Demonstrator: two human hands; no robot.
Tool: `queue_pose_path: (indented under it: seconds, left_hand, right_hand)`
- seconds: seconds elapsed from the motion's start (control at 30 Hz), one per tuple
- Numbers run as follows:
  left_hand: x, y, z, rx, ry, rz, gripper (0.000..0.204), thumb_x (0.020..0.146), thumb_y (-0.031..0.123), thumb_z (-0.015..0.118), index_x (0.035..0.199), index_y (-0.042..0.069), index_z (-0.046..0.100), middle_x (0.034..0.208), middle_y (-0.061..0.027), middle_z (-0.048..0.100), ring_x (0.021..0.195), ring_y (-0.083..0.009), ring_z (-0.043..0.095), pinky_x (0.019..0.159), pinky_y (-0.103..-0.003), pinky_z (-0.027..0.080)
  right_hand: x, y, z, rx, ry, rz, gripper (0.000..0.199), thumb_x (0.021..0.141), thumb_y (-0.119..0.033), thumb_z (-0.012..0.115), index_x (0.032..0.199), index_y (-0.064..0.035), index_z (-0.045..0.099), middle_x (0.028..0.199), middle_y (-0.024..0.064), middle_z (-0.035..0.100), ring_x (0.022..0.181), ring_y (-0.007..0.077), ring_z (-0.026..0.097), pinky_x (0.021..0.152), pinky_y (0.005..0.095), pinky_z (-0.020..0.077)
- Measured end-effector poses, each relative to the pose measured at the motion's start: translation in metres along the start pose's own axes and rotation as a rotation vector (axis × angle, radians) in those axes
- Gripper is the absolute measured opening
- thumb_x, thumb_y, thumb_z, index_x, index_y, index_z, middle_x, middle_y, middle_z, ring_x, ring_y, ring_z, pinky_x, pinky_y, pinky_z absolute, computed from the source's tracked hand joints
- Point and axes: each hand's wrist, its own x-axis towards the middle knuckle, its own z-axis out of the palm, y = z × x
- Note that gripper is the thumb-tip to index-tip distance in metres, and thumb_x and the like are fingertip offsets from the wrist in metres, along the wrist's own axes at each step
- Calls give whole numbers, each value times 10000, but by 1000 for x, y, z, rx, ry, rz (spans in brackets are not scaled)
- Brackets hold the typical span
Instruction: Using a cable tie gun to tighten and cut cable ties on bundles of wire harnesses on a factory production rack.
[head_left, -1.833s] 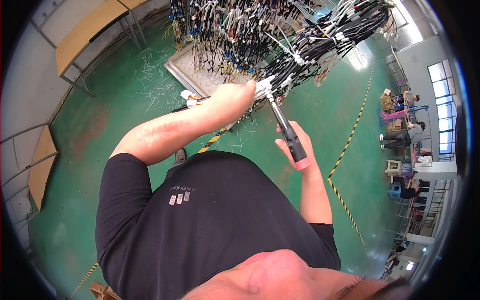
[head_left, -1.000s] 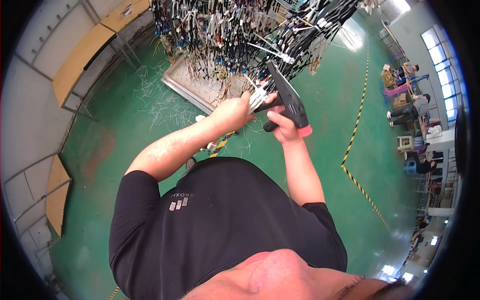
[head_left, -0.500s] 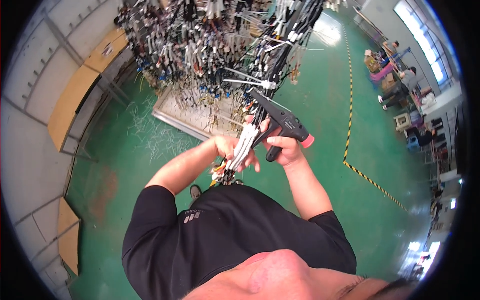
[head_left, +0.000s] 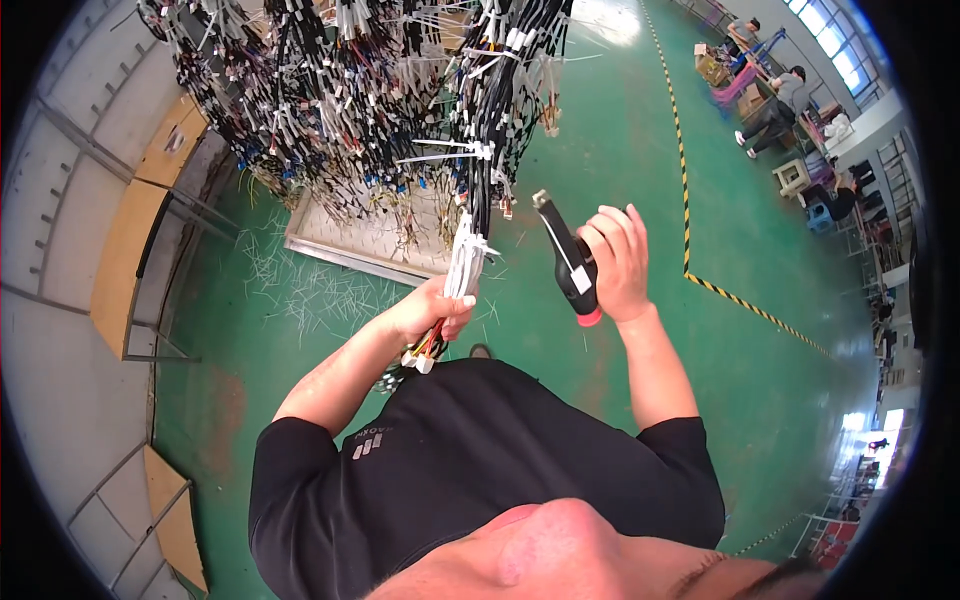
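Cable ties [head_left: 482, 151] already circle the wire bundle [head_left: 464, 262], some long tails [head_left: 430, 157] remaining uncut; left hand [head_left: 425, 309] grips its near part, right hand [head_left: 620, 265] holds the black gun-shaped tool [head_left: 568, 262] apart.

Open air separates the white-sleeved cable bundle [head_left: 464, 260] from the black, pink-ended handheld tool [head_left: 572, 262]; dense hanging multicoloured wire harnesses [head_left: 330, 120] block the front left.

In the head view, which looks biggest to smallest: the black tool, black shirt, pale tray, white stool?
1. black shirt
2. pale tray, visible part only
3. black tool
4. white stool, farther away
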Motion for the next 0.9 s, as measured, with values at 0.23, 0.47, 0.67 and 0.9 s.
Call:
queue_pose_path:
  seconds: [0.23,0.47,0.67,0.9]
  left_hand:
    - [-19,17,37,325,391,15,175,1052,113,701,1076,50,539,712,7,526,535,-104,484,497,-283,401]
    - [-29,19,25,486,506,2,216,1048,155,713,1196,32,616,763,-4,584,583,-96,533,527,-285,447]
    - [-30,15,19,1133,830,148,527,981,267,750,1376,-34,574,1181,-317,735,1177,-467,703,1007,-518,559]
    - [-39,22,19,1300,909,72,480,992,303,735,1254,-48,539,1044,-332,736,1029,-512,717,918,-577,568]
  right_hand:
    - [-23,-31,46,156,-189,-82,318,887,-132,671,1203,-129,704,1217,84,653,1258,300,637,1010,447,553]
    - [-34,-38,58,531,-15,74,430,803,15,725,1227,-42,677,1175,141,670,1196,395,664,1005,457,572]
    - [-33,-10,47,1556,-641,468,590,863,-39,694,1449,9,642,1237,89,744,1209,215,666,1097,401,505]
    - [20,9,39,1623,-778,499,550,868,-18,685,1418,8,664,1231,74,753,1173,193,682,1042,374,535]
